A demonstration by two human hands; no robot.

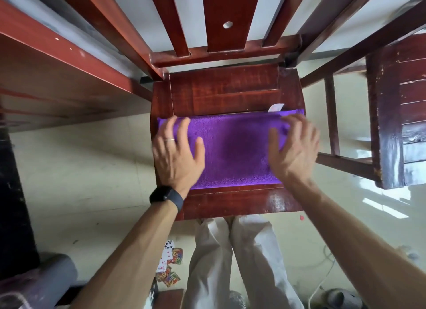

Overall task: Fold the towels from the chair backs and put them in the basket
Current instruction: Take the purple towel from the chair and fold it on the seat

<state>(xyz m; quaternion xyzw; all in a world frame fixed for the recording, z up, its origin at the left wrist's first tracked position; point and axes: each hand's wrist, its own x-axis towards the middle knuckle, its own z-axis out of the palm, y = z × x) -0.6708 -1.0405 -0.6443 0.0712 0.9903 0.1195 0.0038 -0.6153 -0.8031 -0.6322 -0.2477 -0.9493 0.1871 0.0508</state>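
**Two flat hands on one purple towel**

Nearest the camera, the person's legs in pale trousers (232,258) are standing against the front edge of a chair, and a handful of playing cards (169,266) is lying scattered on the pale tiled floor (80,170) just left of them. Both bare forearms are reaching forward and down. The left wrist is wearing one black watch (166,196).

The left hand (178,150) is lying open, fingers spread, palm down on the left end of the purple towel (232,147); one ring is showing on a finger. The right hand (294,147) is likewise open and spread, pressing on the towel's right end, its fingertips blurred. Neither hand is gripping the cloth; they are sitting well apart with a bare stretch of towel between them.

The towel, the only one in view, is lying as a wide folded band across the red-brown wooden chair seat (223,92), its near edge just short of the seat's front rail. A small white label (275,107) is poking out at its far right corner.

Beyond the seat, the slatted chair back (222,20) is rising toward the camera. A second, darker wooden chair (396,115) is standing to the right, and a long red-brown table edge (57,52) is running along the left.
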